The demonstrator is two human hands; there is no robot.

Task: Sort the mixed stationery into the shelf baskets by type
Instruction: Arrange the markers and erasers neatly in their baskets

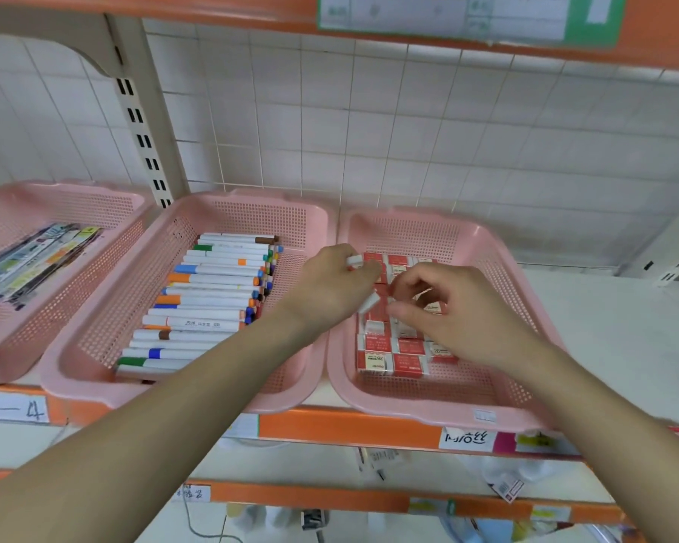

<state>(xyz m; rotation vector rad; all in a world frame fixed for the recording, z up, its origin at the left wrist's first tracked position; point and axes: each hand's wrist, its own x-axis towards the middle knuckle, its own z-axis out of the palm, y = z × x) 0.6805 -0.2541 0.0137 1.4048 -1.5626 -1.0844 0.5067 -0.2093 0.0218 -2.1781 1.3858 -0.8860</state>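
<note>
The left hand (330, 284) is curling around a few loose erasers (369, 303), whose blunt white ends are poking out above and below the fist, over the near left part of the right basket (408, 233). The right hand (443, 307) is hovering beside it with bent fingers, fingertips close to those white ends; motion blur is hiding whether it is pinching anything. Under both hands, boxy packed erasers (389, 354) in glossy red-and-white sleeves are lying in tight rows on the basket floor. All three baskets are rounded pink plastic trays with fine mesh walls, sitting side by side on the smooth white shelf (604, 327) with its orange front edge (349, 427). The middle basket (251, 213) is holding slim white markers (208, 295) with coloured bands and caps, stacked crosswise. The left basket (75, 205) is holding long flat printed packets (36, 260). A white tiled wall (408, 131) is showing behind.
</note>
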